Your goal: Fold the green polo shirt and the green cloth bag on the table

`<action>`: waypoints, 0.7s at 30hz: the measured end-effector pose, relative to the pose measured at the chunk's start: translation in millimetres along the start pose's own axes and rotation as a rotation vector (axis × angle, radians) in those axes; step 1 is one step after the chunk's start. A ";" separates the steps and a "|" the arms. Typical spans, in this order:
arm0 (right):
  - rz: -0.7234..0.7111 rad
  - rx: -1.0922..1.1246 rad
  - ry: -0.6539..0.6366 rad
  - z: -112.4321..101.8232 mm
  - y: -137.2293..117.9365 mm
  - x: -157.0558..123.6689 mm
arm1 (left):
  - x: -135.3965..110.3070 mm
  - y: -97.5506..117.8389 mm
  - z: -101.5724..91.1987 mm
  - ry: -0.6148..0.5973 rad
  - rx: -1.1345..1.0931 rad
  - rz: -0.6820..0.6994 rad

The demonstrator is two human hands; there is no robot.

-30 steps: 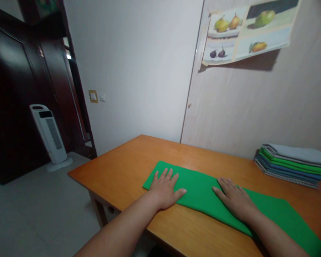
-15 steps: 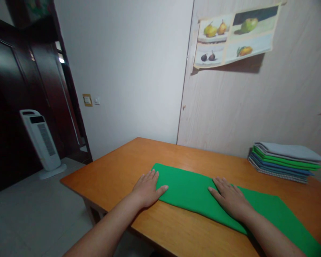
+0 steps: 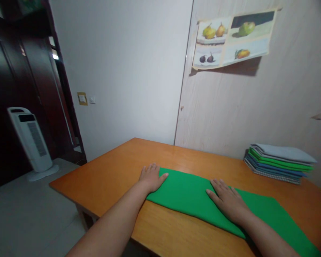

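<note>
A green cloth (image 3: 186, 194), folded into a long strip, lies across the wooden table (image 3: 115, 164) and runs toward the lower right. My left hand (image 3: 151, 177) rests flat on its left end, fingers at the far corner and thumb over the fabric. Palm down, my right hand (image 3: 228, 200) presses on the middle of the strip with its fingers stretched out. Neither hand grasps the fabric. The strip's right part passes behind my right forearm.
At the table's back right sits a stack of folded cloths (image 3: 280, 162) in grey, green, blue and checked fabric. A white tower fan or heater (image 3: 33, 142) stands on the floor at left. Fruit pictures (image 3: 234, 41) hang on the wall behind.
My left hand has slid away from me along the cloth's left end, toward the far corner. My right hand stays about where it was. The view has turned slightly right.
</note>
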State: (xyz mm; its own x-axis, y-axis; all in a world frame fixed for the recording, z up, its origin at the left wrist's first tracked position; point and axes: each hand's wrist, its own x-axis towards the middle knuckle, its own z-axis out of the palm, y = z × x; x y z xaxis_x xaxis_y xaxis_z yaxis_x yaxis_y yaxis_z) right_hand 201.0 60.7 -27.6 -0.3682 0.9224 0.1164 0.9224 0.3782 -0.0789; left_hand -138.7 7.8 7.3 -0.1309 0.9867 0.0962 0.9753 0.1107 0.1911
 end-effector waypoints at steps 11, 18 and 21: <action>0.027 0.010 -0.055 -8.9 -7.1 -0.8 | 8.7 11.3 -15.5 0.128 0.101 -0.128; 0.035 0.023 -0.071 -16.2 -10.0 -2.5 | 3.2 79.3 -8.1 0.006 -0.077 0.446; 0.024 0.042 -0.085 -20.5 -10.4 -4.3 | 3.4 85.5 3.3 -0.101 -0.105 0.527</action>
State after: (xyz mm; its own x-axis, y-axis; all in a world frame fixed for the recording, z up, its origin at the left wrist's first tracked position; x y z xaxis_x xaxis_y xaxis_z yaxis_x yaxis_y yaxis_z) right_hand 195.3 51.2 -7.1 -0.3561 0.9340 0.0293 0.9261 0.3569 -0.1225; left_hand -55.2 21.1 20.7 0.3934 0.9126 0.1117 0.8806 -0.4089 0.2396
